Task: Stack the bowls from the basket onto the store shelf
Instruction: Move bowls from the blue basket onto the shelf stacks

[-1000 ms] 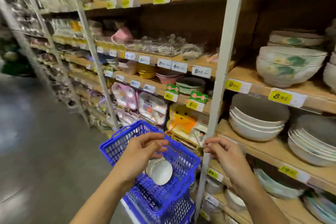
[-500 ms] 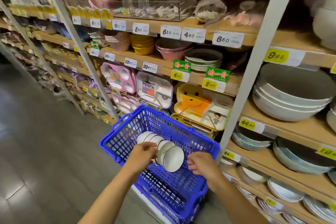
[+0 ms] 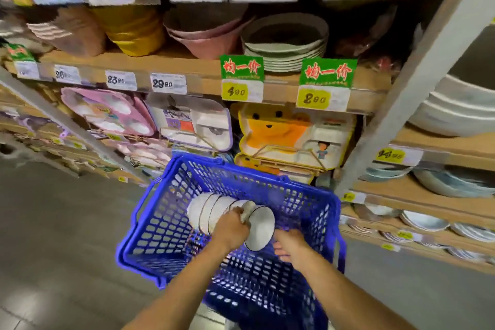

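There is one blue basket (image 3: 166, 225), and it stands on the floor (image 3: 53, 236) just in front of the wooden shelf (image 3: 198, 76). Inside the basket lies one row of white bowls (image 3: 209, 211) with dark rims. They are nested on their side, with the open mouths turned toward the camera. I count about six rims, but the picture is blurred and the exact number is not sure. Two bare hands reach into the basket. The left hand (image 3: 231, 230) is on top of the row near its front end, with the fingers curled around the bowls, so it grips them. The front bowl (image 3: 259, 228) stands between the two hands. The right hand (image 3: 290, 246) is just beside the lower right edge of this bowl, with the fingers bent toward it. I cannot tell if this hand holds the bowl or only touches it. All bowls of the row are in the basket, toward its far left side. On the shelf above hang two green signs (image 3: 242, 67), and behind them stands one stack of grey plates (image 3: 284, 45).
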`<state>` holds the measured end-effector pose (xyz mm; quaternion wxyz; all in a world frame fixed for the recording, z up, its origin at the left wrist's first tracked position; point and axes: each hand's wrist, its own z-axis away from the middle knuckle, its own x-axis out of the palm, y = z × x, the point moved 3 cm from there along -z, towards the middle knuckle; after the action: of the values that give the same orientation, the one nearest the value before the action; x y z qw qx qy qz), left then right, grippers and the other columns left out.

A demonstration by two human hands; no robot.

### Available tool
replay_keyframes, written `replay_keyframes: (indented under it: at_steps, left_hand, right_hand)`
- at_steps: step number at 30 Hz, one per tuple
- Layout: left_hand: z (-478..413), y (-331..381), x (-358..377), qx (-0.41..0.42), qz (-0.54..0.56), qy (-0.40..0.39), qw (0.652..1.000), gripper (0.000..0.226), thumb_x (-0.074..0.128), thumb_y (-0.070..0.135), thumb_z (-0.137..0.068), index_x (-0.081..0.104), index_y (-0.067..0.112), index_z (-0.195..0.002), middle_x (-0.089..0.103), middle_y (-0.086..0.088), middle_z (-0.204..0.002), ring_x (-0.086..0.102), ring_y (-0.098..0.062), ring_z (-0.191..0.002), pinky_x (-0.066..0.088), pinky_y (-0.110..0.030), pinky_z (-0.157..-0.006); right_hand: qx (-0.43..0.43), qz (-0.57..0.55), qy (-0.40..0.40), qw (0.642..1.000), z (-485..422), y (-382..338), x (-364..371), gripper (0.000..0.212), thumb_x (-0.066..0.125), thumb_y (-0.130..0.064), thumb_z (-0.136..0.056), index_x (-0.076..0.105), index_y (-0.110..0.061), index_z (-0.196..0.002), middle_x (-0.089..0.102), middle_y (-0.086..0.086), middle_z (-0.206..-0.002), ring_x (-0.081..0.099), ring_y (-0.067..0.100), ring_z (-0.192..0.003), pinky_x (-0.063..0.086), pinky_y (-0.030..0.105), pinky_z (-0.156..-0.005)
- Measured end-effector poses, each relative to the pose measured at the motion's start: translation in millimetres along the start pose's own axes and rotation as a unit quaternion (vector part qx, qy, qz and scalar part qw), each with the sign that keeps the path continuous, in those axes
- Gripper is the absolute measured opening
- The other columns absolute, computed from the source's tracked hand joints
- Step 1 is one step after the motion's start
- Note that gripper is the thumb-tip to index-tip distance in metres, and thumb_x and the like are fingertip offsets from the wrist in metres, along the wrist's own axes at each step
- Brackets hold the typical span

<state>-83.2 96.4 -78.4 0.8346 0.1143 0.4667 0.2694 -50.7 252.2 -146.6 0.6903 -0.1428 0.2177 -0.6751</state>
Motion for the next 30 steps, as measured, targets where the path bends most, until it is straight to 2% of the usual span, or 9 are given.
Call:
replay_keyframes:
  at_steps: [2, 5, 8, 10, 14, 18, 20, 23, 30]
  left_hand:
    - [-24.1, -4.0, 12.5, 0.019, -0.031, -0.035, 0.999, 0.043, 0.054, 0.017, -0.090, 0.050, 0.011, -0.133, 0.061, -0.019, -0.124, 0.058, -0.035, -0.113, 0.044, -0.033, -0.084]
    - [-54.0, -12.4, 33.6, 0.038, -0.061, -0.084, 0.994, 0.058, 0.052, 0.015, -0.091, 0.034, 0.013, -0.145, 0.050, -0.019, -0.136, 0.052, -0.036, -0.121, 0.042, -0.035, -0.098]
    - [-87.4, -17.5, 57.9, 0.074, -0.169, -0.098, 0.978, 0.062, 0.049, 0.027, -0.096, 0.023, 0.006, -0.148, 0.036, -0.016, -0.147, 0.028, -0.034, -0.139, 0.023, -0.036, -0.114]
    - [-95.9, -16.7, 68.9, 0.089, -0.212, -0.079, 0.970, 0.064, 0.046, 0.025, -0.097, 0.017, 0.003, -0.149, 0.025, -0.015, -0.154, 0.011, -0.031, -0.147, 0.022, -0.038, -0.115]
    - [-94.9, -21.8, 91.2, 0.166, -0.292, -0.012, 0.942, 0.064, 0.044, 0.020, -0.091, 0.020, -0.001, -0.147, 0.026, -0.018, -0.153, 0.017, -0.028, -0.145, 0.012, -0.034, -0.119]
    - [-97.0, -32.9, 104.0, 0.157, -0.251, 0.009, 0.955, 0.071, 0.047, 0.017, -0.089, 0.013, 0.003, -0.151, 0.016, -0.014, -0.157, 0.009, -0.025, -0.147, 0.006, -0.033, -0.118]
    - [-99.3, -36.5, 107.5, 0.137, -0.153, 0.001, 0.979, 0.075, 0.049, 0.008, -0.086, 0.014, 0.004, -0.151, 0.013, -0.013, -0.158, 0.011, -0.026, -0.147, 0.009, -0.032, -0.116]
    - [-109.2, -38.6, 105.3, 0.073, 0.007, 0.005, 0.997, 0.072, 0.046, -0.008, -0.084, 0.022, 0.006, -0.150, 0.024, -0.014, -0.155, 0.024, -0.028, -0.142, 0.025, -0.036, -0.114]
    - [-116.5, -34.1, 98.4, 0.040, -0.011, 0.035, 0.999, 0.068, 0.047, -0.008, -0.083, 0.040, 0.015, -0.146, 0.043, -0.010, -0.143, 0.038, -0.026, -0.134, 0.030, -0.031, -0.109]
  right_hand:
    - [0.021, -0.011, 0.027, 0.999, -19.8, 6.7, 7.6, 0.027, 0.047, -0.008, -0.090, 0.044, -0.016, -0.064, 0.033, 0.003, -0.055, 0.029, 0.013, -0.036, 0.019, 0.018, -0.038]
    - [0.019, 0.020, 0.084, 0.996, -42.0, 15.2, 15.8, 0.019, 0.057, -0.017, -0.092, 0.055, -0.008, -0.076, 0.053, 0.011, -0.074, 0.049, 0.021, -0.065, 0.035, 0.028, -0.058]
    - [0.031, 0.004, 0.113, 0.993, -71.6, 29.0, 25.6, 0.016, 0.057, -0.024, -0.093, 0.060, -0.008, -0.088, 0.057, 0.011, -0.086, 0.053, 0.021, -0.079, 0.039, 0.029, -0.067]
    - [0.033, -0.008, 0.099, 0.994, -84.7, 30.7, 30.4, 0.012, 0.055, -0.020, -0.095, 0.059, -0.009, -0.096, 0.060, 0.009, -0.087, 0.056, 0.022, -0.078, 0.043, 0.024, -0.064]
    - [0.072, 0.007, 0.119, 0.990, -108.1, 44.5, 38.5, 0.047, 0.064, -0.021, -0.088, 0.057, 0.005, -0.126, 0.062, 0.020, -0.123, 0.061, 0.031, -0.112, 0.047, 0.032, -0.080]
    - [0.073, 0.015, 0.117, 0.990, -131.9, 51.6, 49.7, 0.046, 0.058, -0.015, -0.088, 0.051, 0.007, -0.128, 0.058, 0.023, -0.128, 0.057, 0.035, -0.115, 0.048, 0.038, -0.086]
    - [0.059, 0.032, 0.113, 0.991, -140.7, 52.6, 55.5, 0.042, 0.057, -0.014, -0.086, 0.056, 0.007, -0.123, 0.060, 0.024, -0.124, 0.059, 0.036, -0.113, 0.049, 0.043, -0.089]
    - [0.031, 0.075, 0.121, 0.989, -149.4, 51.0, 57.9, 0.040, 0.056, -0.015, -0.088, 0.056, 0.001, -0.125, 0.058, 0.023, -0.127, 0.054, 0.036, -0.119, 0.046, 0.039, -0.094]
    - [0.029, 0.110, 0.134, 0.984, -150.5, 44.9, 55.4, 0.042, 0.051, -0.011, -0.093, 0.044, 0.004, -0.131, 0.053, 0.025, -0.132, 0.051, 0.039, -0.121, 0.043, 0.039, -0.091]
